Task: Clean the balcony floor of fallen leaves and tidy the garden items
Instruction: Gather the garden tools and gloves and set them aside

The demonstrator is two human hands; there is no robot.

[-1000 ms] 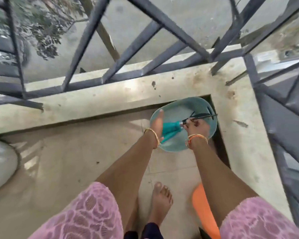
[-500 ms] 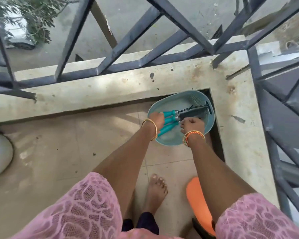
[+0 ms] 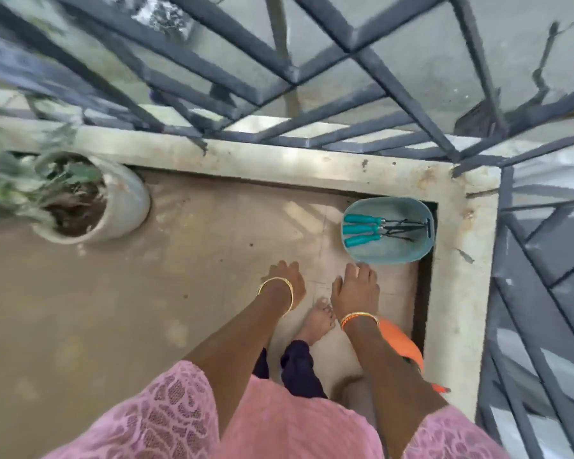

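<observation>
I note three teal-handled garden tools (image 3: 371, 229) lying side by side in the teal basin (image 3: 387, 251) in the floor's two o'clock corner, both hands free below it, left hand (image 3: 287, 279) and right hand (image 3: 357, 288) with relaxed, empty fingers, a plant pot (image 3: 120, 207) at ten o'clock.

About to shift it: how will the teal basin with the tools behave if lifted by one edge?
The basin looks like thin plastic, so probably light and slightly flexible. The three tools lie loose inside, so they would likely slide toward the low side.
</observation>
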